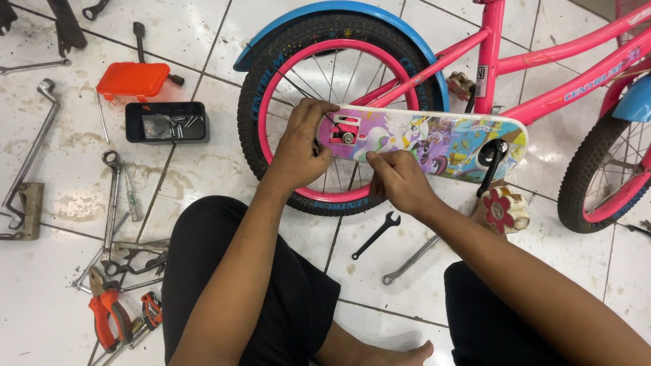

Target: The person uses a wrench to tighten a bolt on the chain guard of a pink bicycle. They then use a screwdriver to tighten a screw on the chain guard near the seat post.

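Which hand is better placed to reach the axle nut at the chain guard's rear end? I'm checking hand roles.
Probably the left hand: its fingers already rest at the chain guard end beside the axle nut. The right hand pinches the guard's lower edge, farther away.

Single head-worn view, looking steeply down from above a seated person, close in. It faces forward over the knees onto a white tiled floor (407,271); a pink child's bicycle (502,61) lies across the top and right, with scattered tools at the left edge. No second view.

One bicycle (502,74), two wheels (336,115), two hands (298,146).
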